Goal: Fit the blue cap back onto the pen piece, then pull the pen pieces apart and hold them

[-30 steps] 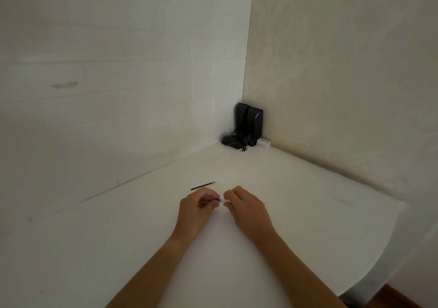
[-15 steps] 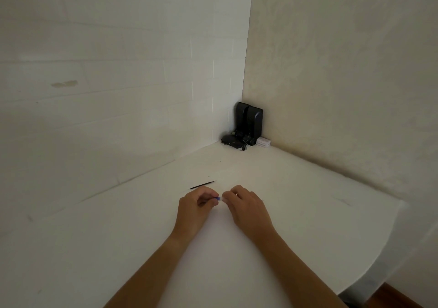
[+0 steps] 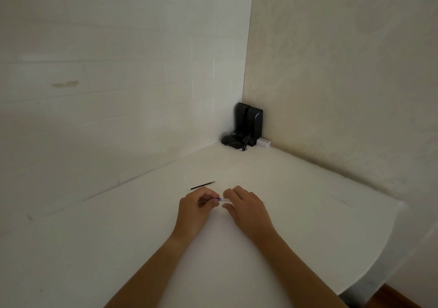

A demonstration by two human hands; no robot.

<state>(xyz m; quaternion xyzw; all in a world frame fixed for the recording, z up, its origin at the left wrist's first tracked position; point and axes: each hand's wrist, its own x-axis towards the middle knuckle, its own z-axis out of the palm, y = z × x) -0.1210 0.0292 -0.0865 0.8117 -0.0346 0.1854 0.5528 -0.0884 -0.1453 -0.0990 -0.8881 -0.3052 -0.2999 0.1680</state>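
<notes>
White desk point(image 3: 308, 224) carries both your hands, close together near its middle. Your left hand point(image 3: 193, 210) has its grip curled round a small blue-tipped piece point(image 3: 219, 199), pinched at the fingertips. Your right hand point(image 3: 248, 209) pinches the pale other end of that piece. A thin black stick point(image 3: 203, 185) lies just beyond your left hand. A black device point(image 3: 247, 125) stands in the far corner.

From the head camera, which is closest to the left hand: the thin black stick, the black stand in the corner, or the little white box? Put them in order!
1. Thin black stick: lying on the white table just beyond the left hand.
2. Black upright stand: far back in the wall corner.
3. Small white box: beside the stand, on its right, slightly farther.
</notes>
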